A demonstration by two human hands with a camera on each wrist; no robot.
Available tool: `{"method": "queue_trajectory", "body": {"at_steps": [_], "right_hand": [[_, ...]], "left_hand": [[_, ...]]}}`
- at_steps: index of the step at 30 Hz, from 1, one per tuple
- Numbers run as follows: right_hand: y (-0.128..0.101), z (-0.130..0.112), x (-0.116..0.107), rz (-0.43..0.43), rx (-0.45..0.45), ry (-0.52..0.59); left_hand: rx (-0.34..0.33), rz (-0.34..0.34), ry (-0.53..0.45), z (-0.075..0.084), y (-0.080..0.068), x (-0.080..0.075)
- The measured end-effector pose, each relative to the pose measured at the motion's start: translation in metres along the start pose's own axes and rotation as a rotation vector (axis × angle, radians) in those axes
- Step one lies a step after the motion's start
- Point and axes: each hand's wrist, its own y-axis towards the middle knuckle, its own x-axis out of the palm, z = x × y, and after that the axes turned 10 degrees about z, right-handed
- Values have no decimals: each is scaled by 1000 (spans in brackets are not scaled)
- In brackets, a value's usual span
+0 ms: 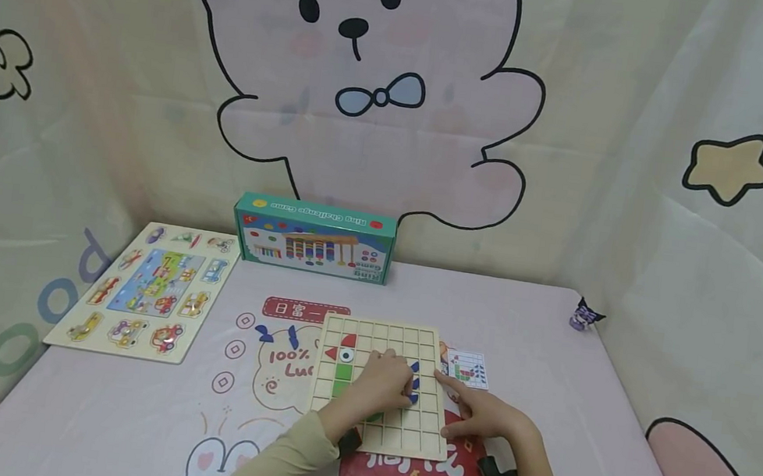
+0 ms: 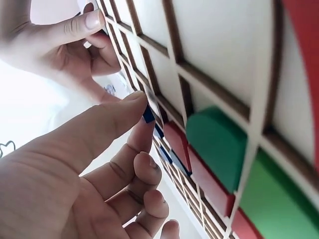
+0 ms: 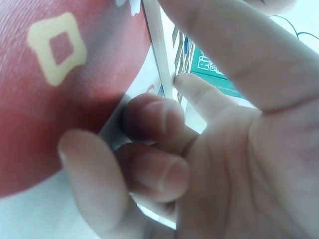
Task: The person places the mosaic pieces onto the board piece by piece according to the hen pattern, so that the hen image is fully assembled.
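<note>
A wooden grid board [image 1: 413, 336] lies on the pink mat, with red [image 1: 347, 341] and green [image 1: 343, 371] pieces set in its left cells. My left hand [image 1: 407, 386] rests on the middle of the board. Its straight index finger [image 2: 107, 119] presses a blue piece [image 2: 148, 115] into a cell, and the other fingers curl below. My right hand [image 1: 444, 404] lies against the board's right rim. Its index finger is straight along the edge and its thumb [image 3: 184, 82] touches the rim [image 3: 159, 55].
Two loose blue pieces [image 1: 277, 334] lie on the mat left of the board. A pattern card [image 1: 469, 367] sits at the board's right. A green game box [image 1: 314, 237] stands behind, a vehicle puzzle board [image 1: 149, 290] lies far left, and a small purple figure [image 1: 583, 316] sits far right. Curtains enclose the table.
</note>
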Motion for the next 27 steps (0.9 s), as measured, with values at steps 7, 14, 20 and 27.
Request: {"method": "queue_trajectory", "body": {"at_steps": [7,14,20,27], "right_hand": [[1,1,0,-2,0,6],[1,1,0,-3,7,16],[2,1,0,-10,5,16],[1,0,-1,-12,18,26]], "left_hand": [[-23,-15,12,6,1,0],[-35,-20,0,6,1,-2],[-27,-10,-26,6,-1,-5],[-22,2,-85,5,-5,-8]]}}
